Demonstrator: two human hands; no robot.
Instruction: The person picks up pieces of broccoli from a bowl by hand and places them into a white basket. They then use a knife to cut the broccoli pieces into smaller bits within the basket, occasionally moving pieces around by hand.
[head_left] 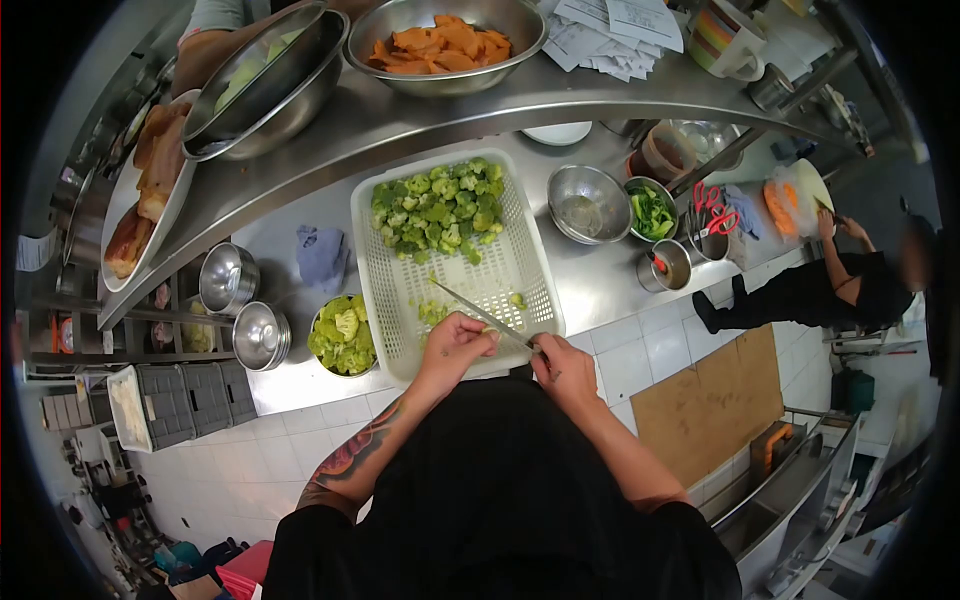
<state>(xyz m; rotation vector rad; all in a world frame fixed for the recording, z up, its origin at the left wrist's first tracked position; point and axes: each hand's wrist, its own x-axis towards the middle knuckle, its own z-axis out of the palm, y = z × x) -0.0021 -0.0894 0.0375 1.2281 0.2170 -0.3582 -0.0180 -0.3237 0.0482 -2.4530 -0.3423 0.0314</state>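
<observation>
My right hand [565, 368] is closed round the handle of a knife [487, 312], whose blade points up and to the left over the near end of a white perforated basket [540, 270]. Close beside the blade, my left hand [455, 348] is pinched shut; what its fingertips hold is mostly hidden and too small to name. Cut broccoli florets [437, 208] are heaped in the basket's far half. Smaller green bits [432, 312] lie nearer my hands. Left of the basket stands a bowl of yellow-green florets [343, 335].
Steel bowls [228, 278] and a blue cloth [321, 258] sit on the left. To the right are a steel bowl [590, 203], a container of green leaves [652, 210] and red-handled scissors [708, 208]. A raised shelf [440, 115] crosses ahead. Another person [840, 270] works at right.
</observation>
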